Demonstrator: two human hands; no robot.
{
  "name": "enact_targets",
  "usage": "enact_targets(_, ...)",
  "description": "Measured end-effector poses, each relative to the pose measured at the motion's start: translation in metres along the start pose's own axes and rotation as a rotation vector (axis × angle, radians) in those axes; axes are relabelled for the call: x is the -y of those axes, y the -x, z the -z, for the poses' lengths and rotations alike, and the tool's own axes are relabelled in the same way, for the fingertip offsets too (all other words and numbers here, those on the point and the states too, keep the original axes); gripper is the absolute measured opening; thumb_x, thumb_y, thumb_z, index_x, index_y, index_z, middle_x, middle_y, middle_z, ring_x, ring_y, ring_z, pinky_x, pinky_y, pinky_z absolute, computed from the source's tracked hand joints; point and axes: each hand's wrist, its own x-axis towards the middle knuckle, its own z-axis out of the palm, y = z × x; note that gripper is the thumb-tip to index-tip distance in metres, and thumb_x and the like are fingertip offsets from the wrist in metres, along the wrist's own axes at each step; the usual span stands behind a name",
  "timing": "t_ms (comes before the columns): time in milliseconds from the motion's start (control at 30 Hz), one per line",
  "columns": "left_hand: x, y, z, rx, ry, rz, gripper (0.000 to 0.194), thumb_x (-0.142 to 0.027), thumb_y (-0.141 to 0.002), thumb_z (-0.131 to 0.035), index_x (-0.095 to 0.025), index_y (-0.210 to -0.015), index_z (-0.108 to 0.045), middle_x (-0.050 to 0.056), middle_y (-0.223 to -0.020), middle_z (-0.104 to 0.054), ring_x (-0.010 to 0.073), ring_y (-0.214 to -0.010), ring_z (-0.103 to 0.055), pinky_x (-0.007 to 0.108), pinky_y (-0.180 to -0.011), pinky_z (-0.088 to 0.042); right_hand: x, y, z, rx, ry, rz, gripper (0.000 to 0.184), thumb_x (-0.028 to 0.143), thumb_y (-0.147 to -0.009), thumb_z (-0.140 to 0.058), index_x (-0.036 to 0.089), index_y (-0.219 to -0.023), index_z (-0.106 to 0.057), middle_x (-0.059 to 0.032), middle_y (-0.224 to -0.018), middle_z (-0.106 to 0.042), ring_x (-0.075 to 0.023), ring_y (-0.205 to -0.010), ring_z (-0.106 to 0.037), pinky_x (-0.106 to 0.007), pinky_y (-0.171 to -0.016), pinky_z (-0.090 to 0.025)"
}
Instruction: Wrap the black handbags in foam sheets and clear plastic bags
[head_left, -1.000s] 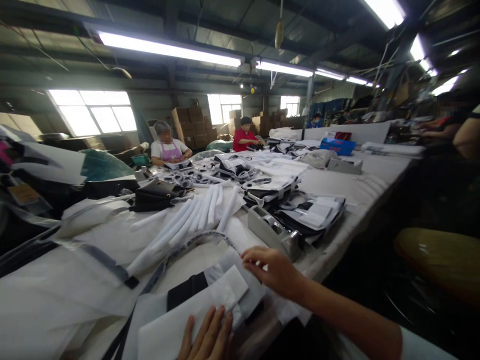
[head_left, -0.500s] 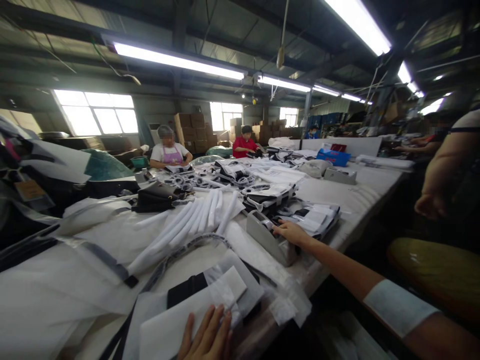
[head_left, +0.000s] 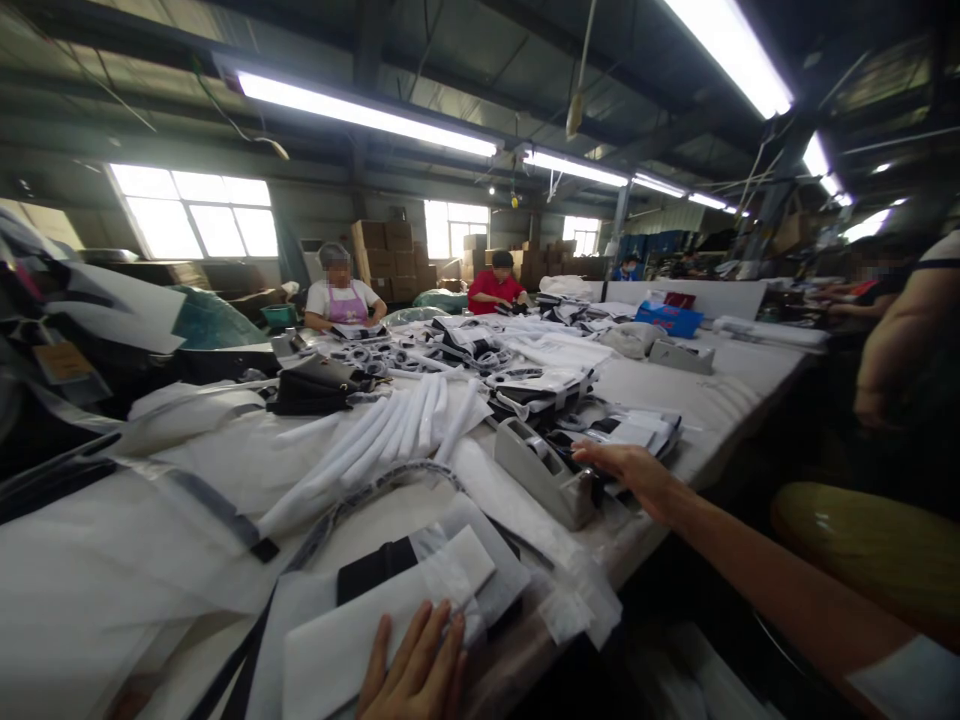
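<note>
My left hand [head_left: 414, 655] lies with fingers spread on a flat packet of white foam sheet [head_left: 375, 630], at the bottom of the head view. A black piece [head_left: 375, 570] shows beside the sheet, along with clear wrapping. A dark strap wrapped in clear film [head_left: 390, 475] curves behind it. Over the right end of a grey tape dispenser [head_left: 540, 475], my right hand [head_left: 637, 475] has its fingertips drawn together. Any tape between them is too faint to make out. The tape roll [head_left: 536, 447] sits in the dispenser.
White foam tubes [head_left: 397, 430] and a black bag [head_left: 319, 385] lie beyond. Wrapped packets [head_left: 622, 435] are stacked behind the dispenser. Two people sit across the table [head_left: 720, 400]; another person's arm [head_left: 900, 330] is at right. A yellow-green seat [head_left: 862, 540] stands beside the table edge.
My right hand has moved right and back from the dispenser's roll, past its end. My left hand stays on the packet. The view has shifted slightly.
</note>
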Motion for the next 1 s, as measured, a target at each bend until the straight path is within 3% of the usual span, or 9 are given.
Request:
enact_targets(200,-0.003,-0.002,0.003,0.042,0.013,0.004,0.03,-0.021,-0.096,-0.05,-0.021,-0.119,-0.069,0.004,-0.118,-0.072,0.0191,-0.103,-0.07,0.049,-0.124,-0.002,0.003,0.028,0.01,-0.024,-0.048,-0.001,0.039,0.055,-0.074,-0.073,0.02,-0.091,-0.08,-0.0074,-0.111,-0.076,-0.0303,-0.126,-0.055,-0.043,-0.118,-0.024)
enact_targets(333,-0.003,-0.001,0.005,0.041,0.008,-0.009,0.03,-0.019,-0.095,-0.05,-0.02,-0.119,-0.069,0.005,-0.119,-0.072,0.0193,-0.104,-0.069,0.051,-0.124,-0.003,-0.01,0.037,0.014,-0.025,-0.099,-0.089,0.045,0.057,-0.073,-0.074,0.016,-0.089,-0.079,-0.0113,-0.092,-0.078,-0.0303,-0.102,-0.068,-0.047,-0.107,-0.041)
enact_targets(433,-0.003,-0.002,0.006,0.048,0.01,-0.004,0.03,-0.02,-0.096,-0.05,-0.02,-0.119,-0.069,0.004,-0.119,-0.072,0.0198,-0.105,-0.069,0.051,-0.124,-0.003,-0.029,0.046,0.013,-0.035,-0.158,-0.142,0.043,0.057,-0.074,-0.074,0.016,-0.086,-0.077,-0.01,-0.082,-0.074,-0.024,-0.081,-0.071,-0.041,-0.086,-0.055)
enact_targets(500,-0.003,-0.003,0.006,0.059,0.014,0.005,0.03,-0.02,-0.096,-0.048,-0.02,-0.119,-0.068,0.004,-0.121,-0.071,0.0197,-0.106,-0.069,0.05,-0.124,-0.003,-0.044,0.05,0.011,-0.054,-0.174,-0.161,0.042,0.057,-0.074,-0.073,0.016,-0.083,-0.075,-0.0063,-0.074,-0.07,-0.0174,-0.066,-0.066,-0.034,-0.07,-0.057)
enact_targets(567,-0.003,-0.003,0.007,0.066,0.014,0.008,0.031,-0.019,-0.096,-0.048,-0.02,-0.12,-0.068,0.004,-0.121,-0.071,0.0197,-0.106,-0.069,0.05,-0.124,-0.003,-0.059,0.051,0.007,-0.081,-0.157,-0.155,0.042,0.058,-0.073,-0.073,0.016,-0.081,-0.073,-0.0017,-0.066,-0.063,-0.0109,-0.051,-0.056,-0.027,-0.054,-0.051)
enact_targets(667,-0.004,-0.003,0.009,0.076,0.015,0.007,0.031,-0.018,-0.096,-0.048,-0.02,-0.12,-0.068,0.004,-0.122,-0.071,0.0202,-0.107,-0.069,0.05,-0.124,-0.002,-0.076,0.045,0.002,-0.116,-0.078,-0.113,0.047,0.062,-0.071,-0.071,0.015,-0.076,-0.071,0.0036,-0.057,-0.052,-0.0065,-0.04,-0.037,-0.022,-0.04,-0.033)
enact_targets(800,-0.005,-0.004,0.011,0.086,0.023,0.017,0.031,-0.019,-0.095,-0.049,-0.019,-0.121,-0.067,0.004,-0.122,-0.07,0.0203,-0.107,-0.069,0.048,-0.124,-0.001,-0.083,0.028,0.002,-0.152,0.108,-0.036,0.048,0.063,-0.071,-0.067,0.016,-0.072,-0.072,0.0043,-0.05,-0.048,-0.0089,-0.042,-0.036,-0.024,-0.042,-0.026)
enact_targets(1000,-0.006,-0.007,0.013,0.079,0.045,0.055,0.032,-0.016,-0.093,-0.05,-0.019,-0.12,-0.067,0.004,-0.123,-0.07,0.0203,-0.109,-0.068,0.048,-0.124,0.0,-0.076,0.019,0.016,-0.165,0.45,0.111,0.037,0.054,-0.075,-0.063,0.02,-0.067,-0.075,-0.0025,-0.062,-0.068,-0.0217,-0.062,-0.059,-0.03,-0.059,-0.04)
